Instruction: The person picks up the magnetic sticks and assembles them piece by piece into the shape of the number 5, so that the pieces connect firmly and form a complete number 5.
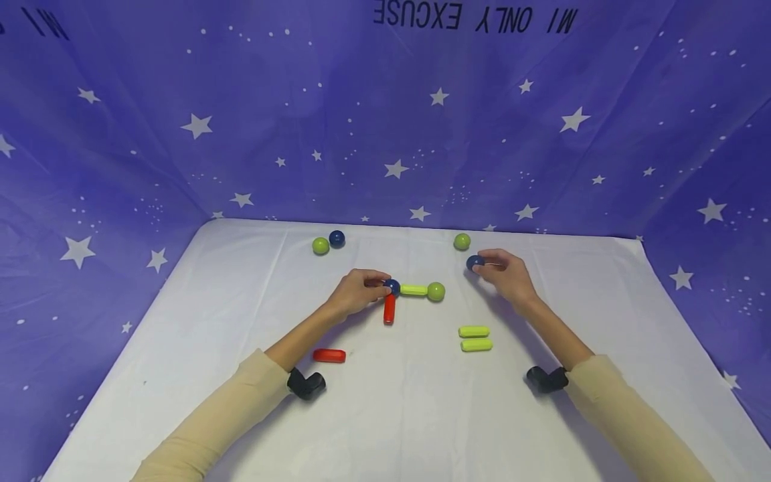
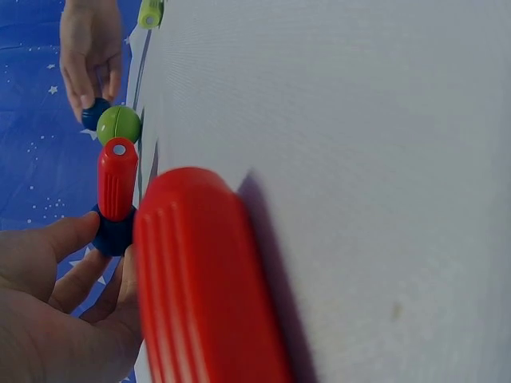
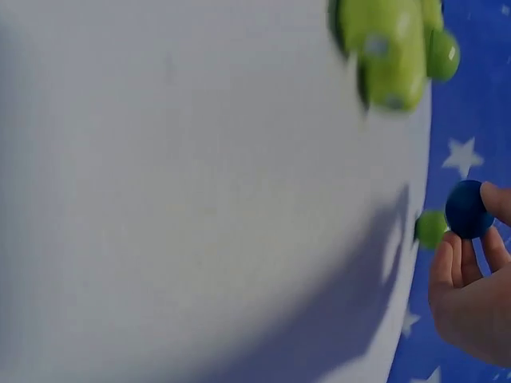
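My left hand (image 1: 359,292) pinches a dark blue ball (image 1: 392,287) between thumb and fingers. From that ball a red rod (image 1: 389,309) points toward me and a yellow-green rod (image 1: 414,290) runs right to a green ball (image 1: 436,291), all joined in one piece. In the left wrist view the same blue ball (image 2: 114,233) shows under the red rod's end. My right hand (image 1: 507,276) grips a second dark blue ball (image 1: 475,263), lifted over the table to the right of the joined piece. The right wrist view shows that ball (image 3: 469,209) between thumb and fingertips.
A loose red rod (image 1: 329,356) lies near my left forearm. Two yellow-green rods (image 1: 476,345) lie side by side at centre right. At the back are a green ball (image 1: 320,246) beside a blue ball (image 1: 336,238), and another green ball (image 1: 462,241) close to my right hand.
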The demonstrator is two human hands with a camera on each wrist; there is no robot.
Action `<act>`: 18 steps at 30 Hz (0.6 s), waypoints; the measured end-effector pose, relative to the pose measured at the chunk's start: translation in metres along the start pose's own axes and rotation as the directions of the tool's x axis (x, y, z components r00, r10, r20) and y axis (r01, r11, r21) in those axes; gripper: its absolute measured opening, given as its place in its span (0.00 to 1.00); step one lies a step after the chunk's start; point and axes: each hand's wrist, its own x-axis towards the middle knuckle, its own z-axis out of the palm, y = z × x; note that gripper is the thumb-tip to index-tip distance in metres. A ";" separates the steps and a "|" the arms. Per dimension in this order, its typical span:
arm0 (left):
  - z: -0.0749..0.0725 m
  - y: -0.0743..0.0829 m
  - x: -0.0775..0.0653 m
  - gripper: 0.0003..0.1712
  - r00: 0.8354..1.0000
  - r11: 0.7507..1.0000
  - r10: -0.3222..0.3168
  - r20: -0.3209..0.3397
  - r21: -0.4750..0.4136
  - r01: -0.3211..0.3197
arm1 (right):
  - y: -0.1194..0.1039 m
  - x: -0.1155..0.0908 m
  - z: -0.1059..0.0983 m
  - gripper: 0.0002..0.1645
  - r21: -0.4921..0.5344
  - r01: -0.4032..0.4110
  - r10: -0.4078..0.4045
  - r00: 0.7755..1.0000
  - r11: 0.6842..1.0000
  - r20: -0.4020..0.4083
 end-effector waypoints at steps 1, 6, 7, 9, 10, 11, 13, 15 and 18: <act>0.000 0.000 0.000 0.20 1.000 1.000 0.000 -0.001 0.000 0.000 | -0.003 -0.004 0.002 0.27 0.007 0.015 -0.015 1.000 1.000 0.010; 0.000 -0.001 0.001 0.19 1.000 1.000 0.004 -0.003 -0.003 -0.004 | -0.018 -0.025 0.017 0.25 0.032 0.083 -0.086 0.993 0.996 0.076; 0.000 -0.001 0.001 0.19 1.000 1.000 0.005 -0.003 -0.004 -0.005 | -0.021 -0.030 0.021 0.25 0.044 0.093 -0.097 0.991 0.995 0.094; 0.001 -0.002 0.001 0.19 1.000 1.000 0.004 -0.005 -0.010 -0.004 | -0.027 -0.039 0.030 0.24 0.064 0.107 -0.115 0.984 0.992 0.133; 0.001 -0.002 0.001 0.19 1.000 1.000 0.005 -0.007 -0.012 -0.005 | -0.030 -0.044 0.034 0.23 0.079 0.112 -0.123 0.980 0.991 0.157; 0.001 -0.002 0.001 0.19 1.000 1.000 0.006 -0.008 -0.013 -0.006 | -0.032 -0.049 0.039 0.23 0.088 0.117 -0.131 0.975 0.989 0.178; 0.001 -0.002 0.001 0.19 1.000 1.000 0.011 -0.011 -0.017 -0.012 | -0.036 -0.057 0.049 0.22 0.102 0.119 -0.139 0.965 0.988 0.224; 0.001 -0.003 0.001 0.19 1.000 1.000 0.021 -0.010 -0.021 -0.021 | -0.038 -0.065 0.059 0.22 0.109 0.118 -0.144 0.952 0.987 0.269; 0.001 -0.003 0.001 0.19 0.999 0.999 0.032 -0.004 -0.031 -0.032 | -0.039 -0.075 0.073 0.22 0.131 0.106 -0.143 0.935 0.986 0.325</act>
